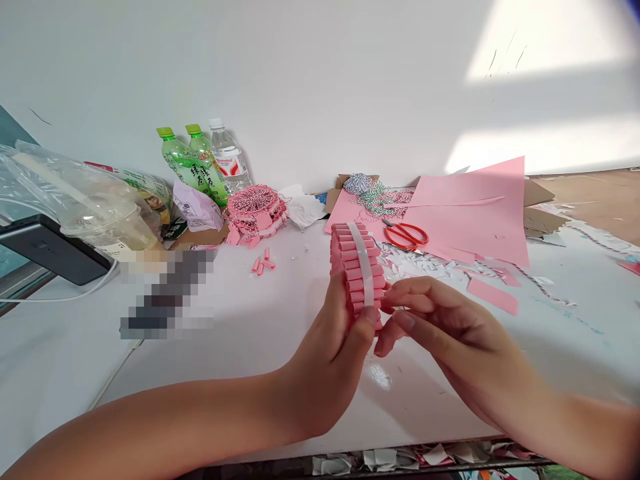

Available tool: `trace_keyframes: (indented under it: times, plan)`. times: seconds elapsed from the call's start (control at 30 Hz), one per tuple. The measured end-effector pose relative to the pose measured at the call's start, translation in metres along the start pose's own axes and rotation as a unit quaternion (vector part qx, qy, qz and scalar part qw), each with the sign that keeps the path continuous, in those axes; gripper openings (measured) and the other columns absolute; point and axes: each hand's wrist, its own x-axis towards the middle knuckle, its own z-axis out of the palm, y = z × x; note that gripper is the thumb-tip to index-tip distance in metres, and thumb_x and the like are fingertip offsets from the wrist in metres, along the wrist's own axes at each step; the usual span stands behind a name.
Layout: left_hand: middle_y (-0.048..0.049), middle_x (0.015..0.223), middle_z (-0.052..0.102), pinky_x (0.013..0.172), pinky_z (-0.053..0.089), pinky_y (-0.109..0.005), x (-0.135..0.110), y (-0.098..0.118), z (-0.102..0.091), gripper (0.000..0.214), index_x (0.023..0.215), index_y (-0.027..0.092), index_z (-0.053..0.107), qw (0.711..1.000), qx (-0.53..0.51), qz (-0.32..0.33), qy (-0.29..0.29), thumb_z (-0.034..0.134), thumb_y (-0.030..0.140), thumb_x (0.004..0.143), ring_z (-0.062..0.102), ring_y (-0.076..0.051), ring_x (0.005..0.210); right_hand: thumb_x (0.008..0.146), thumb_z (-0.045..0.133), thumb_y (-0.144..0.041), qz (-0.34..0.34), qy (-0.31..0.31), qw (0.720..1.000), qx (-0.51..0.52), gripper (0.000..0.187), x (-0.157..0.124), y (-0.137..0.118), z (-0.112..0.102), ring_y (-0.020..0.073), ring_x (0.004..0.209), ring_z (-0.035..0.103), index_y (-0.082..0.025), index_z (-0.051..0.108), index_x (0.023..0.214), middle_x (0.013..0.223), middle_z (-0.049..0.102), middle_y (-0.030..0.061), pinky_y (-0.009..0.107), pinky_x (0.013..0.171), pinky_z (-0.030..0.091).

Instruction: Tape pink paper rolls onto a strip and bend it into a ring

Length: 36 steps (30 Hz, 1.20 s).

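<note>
"What is borne by the white counter (250,327)?"

"Some short pink rolls (269,265) are scattered near the middle; behind them a round pink piece (257,213) trimmed with cord is set, with crumpled white tissue (301,210) beside it."

"And to the right?"

"White paper scraps (425,263) are strewn there, a pink strip (493,295) is laid flat, and a twisted cord (543,288) is stretched past it."

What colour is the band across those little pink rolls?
The band is white; the head view shows it best, across the pink rolls.
</note>
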Motion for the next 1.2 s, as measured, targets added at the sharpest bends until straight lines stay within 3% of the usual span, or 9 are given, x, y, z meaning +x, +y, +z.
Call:
trace_keyframes:
  times: [0.23,0.4,0.5,0.7,0.83,1.0,1.2]
  plan:
    - [-0.0028,0.094,0.056,0.086,0.043,-0.035,0.001,-0.001,0.001,0.019,0.113,0.025,0.048,0.999,-0.042,-0.013,-0.016,0.037,0.031,0.098,0.052,-0.017,0.085,0.091,0.059,-0.027,-0.006,-0.006,1.0,-0.028,0.015,-0.002,-0.001,-0.002,0.0105,0.066,0.067,-0.034,0.066,0.103,0.087,0.07,-0.0031,0.025,0.066,0.056]
    - [-0.0023,0.105,0.058,0.098,0.037,-0.035,-0.003,0.002,0.003,0.02,0.107,0.026,0.054,0.996,-0.084,-0.033,0.003,0.037,0.03,0.099,0.051,-0.018,0.102,0.092,0.057,-0.029,-0.057,0.007,0.987,-0.147,0.017,-0.004,-0.003,-0.004,0.0103,0.055,0.06,-0.038,0.065,0.104,0.063,0.061,-0.0058,0.024,0.054,0.05]
    - [-0.0027,0.105,0.06,0.094,0.041,-0.033,-0.004,0.007,0.003,0.022,0.109,0.026,0.056,0.99,-0.13,-0.043,-0.024,0.036,0.03,0.099,0.053,-0.018,0.1,0.092,0.055,-0.023,-0.118,0.016,0.966,-0.23,0.021,-0.007,-0.007,-0.005,0.0121,0.056,0.059,-0.037,0.065,0.104,0.063,0.061,-0.0045,0.027,0.055,0.05]
    - [-0.0016,0.09,0.056,0.08,0.043,-0.026,-0.006,0.014,0.001,0.021,0.099,0.023,0.058,0.98,-0.181,-0.029,-0.071,0.037,0.024,0.098,0.049,-0.014,0.086,0.085,0.052,-0.004,-0.248,-0.025,0.899,-0.361,0.051,-0.009,-0.013,-0.012,0.0147,0.075,0.064,-0.04,0.056,0.12,0.095,0.067,0.0012,0.026,0.06,0.053]
    - [-0.0014,0.092,0.052,0.08,0.04,-0.025,-0.008,0.017,0.0,0.018,0.101,0.023,0.054,0.978,-0.192,-0.027,-0.08,0.037,0.021,0.098,0.046,-0.014,0.088,0.082,0.052,0.001,-0.286,-0.05,0.885,-0.363,0.058,-0.005,-0.013,-0.011,0.0169,0.081,0.066,-0.04,0.054,0.123,0.099,0.068,0.0036,0.026,0.061,0.056]
    - [-0.0004,0.088,0.049,0.079,0.038,-0.025,-0.009,0.019,0.0,0.016,0.101,0.023,0.053,0.977,-0.194,-0.019,-0.082,0.039,0.019,0.097,0.044,-0.013,0.084,0.076,0.051,0.004,-0.365,-0.071,0.868,-0.33,0.056,0.0,-0.01,-0.01,0.0168,0.082,0.067,-0.025,0.057,0.124,0.099,0.067,0.0082,0.026,0.061,0.058]
    - [0.0008,0.086,0.05,0.076,0.041,-0.022,-0.007,0.025,-0.001,0.013,0.099,0.022,0.052,0.982,-0.169,-0.026,-0.081,0.042,0.016,0.094,0.045,-0.011,0.082,0.077,0.05,0.005,-0.345,-0.082,0.88,-0.315,0.057,-0.002,-0.004,-0.014,0.0155,0.078,0.065,-0.026,0.055,0.125,0.099,0.066,0.0065,0.027,0.062,0.057]
